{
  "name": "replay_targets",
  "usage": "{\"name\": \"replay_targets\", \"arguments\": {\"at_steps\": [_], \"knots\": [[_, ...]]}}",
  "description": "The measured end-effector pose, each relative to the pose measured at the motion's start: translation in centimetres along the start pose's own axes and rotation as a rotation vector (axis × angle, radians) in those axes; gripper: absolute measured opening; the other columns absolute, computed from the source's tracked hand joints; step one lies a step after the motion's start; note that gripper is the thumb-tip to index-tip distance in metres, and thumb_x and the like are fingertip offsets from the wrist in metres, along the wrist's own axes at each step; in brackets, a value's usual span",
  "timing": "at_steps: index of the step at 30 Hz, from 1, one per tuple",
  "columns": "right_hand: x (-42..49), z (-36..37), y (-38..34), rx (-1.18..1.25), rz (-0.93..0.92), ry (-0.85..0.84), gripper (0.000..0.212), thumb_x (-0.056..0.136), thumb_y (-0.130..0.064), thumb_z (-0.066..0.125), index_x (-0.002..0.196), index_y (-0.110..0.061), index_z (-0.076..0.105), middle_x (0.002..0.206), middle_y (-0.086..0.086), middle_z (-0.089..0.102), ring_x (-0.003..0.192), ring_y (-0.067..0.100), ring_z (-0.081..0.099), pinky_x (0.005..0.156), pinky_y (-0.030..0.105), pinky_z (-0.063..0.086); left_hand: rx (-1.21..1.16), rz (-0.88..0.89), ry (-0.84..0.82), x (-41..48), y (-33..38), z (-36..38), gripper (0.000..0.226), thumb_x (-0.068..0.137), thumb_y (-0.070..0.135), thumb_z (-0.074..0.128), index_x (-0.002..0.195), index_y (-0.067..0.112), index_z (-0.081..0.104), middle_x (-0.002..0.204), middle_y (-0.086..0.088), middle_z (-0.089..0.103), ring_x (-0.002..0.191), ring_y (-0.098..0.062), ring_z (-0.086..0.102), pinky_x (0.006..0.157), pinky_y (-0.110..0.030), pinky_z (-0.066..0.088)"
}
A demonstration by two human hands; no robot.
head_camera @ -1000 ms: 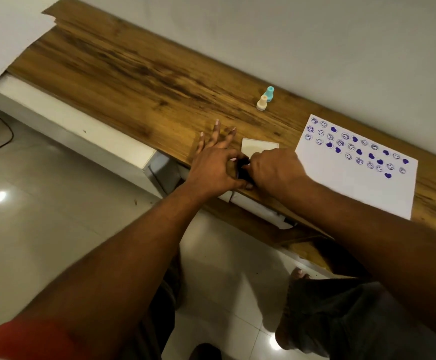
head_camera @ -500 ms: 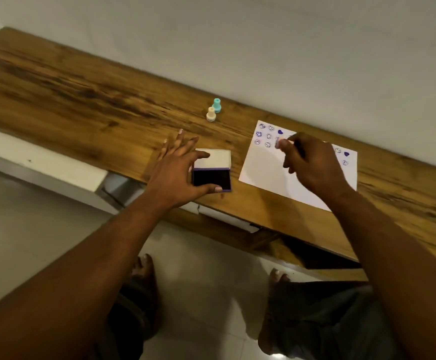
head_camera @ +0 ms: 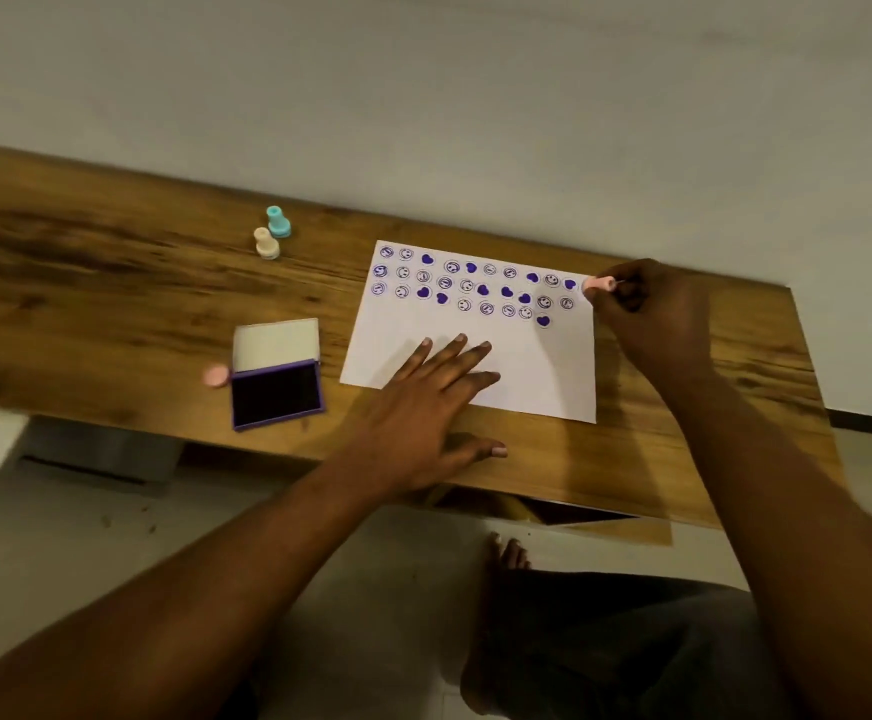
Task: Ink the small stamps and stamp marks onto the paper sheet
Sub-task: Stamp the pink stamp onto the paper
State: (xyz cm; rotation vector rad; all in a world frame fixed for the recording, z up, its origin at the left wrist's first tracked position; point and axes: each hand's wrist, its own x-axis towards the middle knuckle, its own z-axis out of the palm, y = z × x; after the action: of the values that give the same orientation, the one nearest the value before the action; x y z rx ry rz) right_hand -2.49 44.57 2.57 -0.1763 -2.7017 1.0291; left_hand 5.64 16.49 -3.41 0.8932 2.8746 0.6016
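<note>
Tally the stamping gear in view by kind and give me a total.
Small stamps: 3 (teal stamp, cream stamp, pink stamp pinched in the right hand)
Ink pad: 1
Paper sheet: 1
Pink round piece beside the pad, kind unclear: 1
Total: 6

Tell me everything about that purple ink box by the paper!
The small purple rectangular ink pad case lies open and flat on the brown wooden table, near its front edge, left of the white paper sheet. Its purple rim, plastic by the look of it, frames a dark, almost black pad. The hinged lid is folded back toward the wall, pale inside. A small pink round piece sits by its left corner. No hand touches it.
</note>
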Motion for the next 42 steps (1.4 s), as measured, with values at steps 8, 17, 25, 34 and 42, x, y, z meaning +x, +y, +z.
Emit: {"name": "replay_targets", "arguments": {"at_steps": [8, 17, 25, 34, 42], "knots": [[-0.1, 1.6, 2.3, -0.141, -0.134, -0.143, 0.020, 0.092, -0.027, 0.073, 0.106, -0.014, 0.079, 0.088, 0.004, 0.077, 0.072, 0.018, 0.067, 0.069, 0.033, 0.052, 0.044, 0.028, -0.003, 2.3, 0.2, 1.3, 0.086, 0.099, 0.078, 0.029, 0.167, 0.026, 0.021, 0.176, 0.004, 0.008, 0.162, -0.013, -0.003, 0.131, -0.043, 0.001], [-0.1, 1.9, 2.5, -0.194, -0.189, -0.201, 0.022, 0.095, -0.024, 0.069, 0.111, -0.012, 0.078, 0.097, 0.008, 0.077, 0.073, 0.013, 0.056, 0.068, 0.023, 0.035, 0.107, -0.007, -0.070, 3.8, 0.8, 1.4, 0.081, 0.098, 0.080, 0.008, 0.167, 0.038, 0.008, 0.176, 0.001, -0.005, 0.161, -0.020, -0.012, 0.130, -0.050, 0.001], [0.9, 1.0, 0.1, -0.251, -0.289, 0.001, 0.024, 0.101, -0.036, 0.056, 0.102, -0.020, 0.074, 0.086, 0.000, 0.074, 0.070, 0.017, 0.063, 0.065, 0.034, 0.051, 0.088, -0.027, -0.054, 4.0, 0.5, 2.0, 0.079, 0.098, 0.081, 0.010, 0.166, 0.041, 0.015, 0.177, 0.002, 0.000, 0.162, -0.018, -0.007, 0.130, -0.050, 0.004], [-1.4, 4.4, 0.4, -0.523, -0.141, -0.178, 0.035, 0.104, -0.032, 0.057, 0.126, -0.007, 0.068, 0.114, 0.019, 0.074, 0.096, 0.035, 0.070, 0.082, 0.039, 0.057, 0.100, -0.042, -0.087, 4.1, 0.6, 2.0, 0.079, 0.097, 0.081, 0.007, 0.166, 0.042, 0.011, 0.176, 0.002, -0.005, 0.162, -0.019, -0.011, 0.130, -0.049, 0.000], [-1.6, 4.9, -1.1, -0.616, -0.104, -0.163, 0.030, 0.102, -0.025, 0.063, 0.125, -0.007, 0.067, 0.116, 0.020, 0.073, 0.099, 0.036, 0.070, 0.082, 0.040, 0.055, 0.090, -0.044, -0.115, 4.1, 0.7, 1.7, 0.083, 0.093, 0.082, -0.001, 0.166, 0.043, 0.007, 0.176, -0.001, -0.007, 0.162, -0.022, -0.012, 0.130, -0.050, -0.003]]}}
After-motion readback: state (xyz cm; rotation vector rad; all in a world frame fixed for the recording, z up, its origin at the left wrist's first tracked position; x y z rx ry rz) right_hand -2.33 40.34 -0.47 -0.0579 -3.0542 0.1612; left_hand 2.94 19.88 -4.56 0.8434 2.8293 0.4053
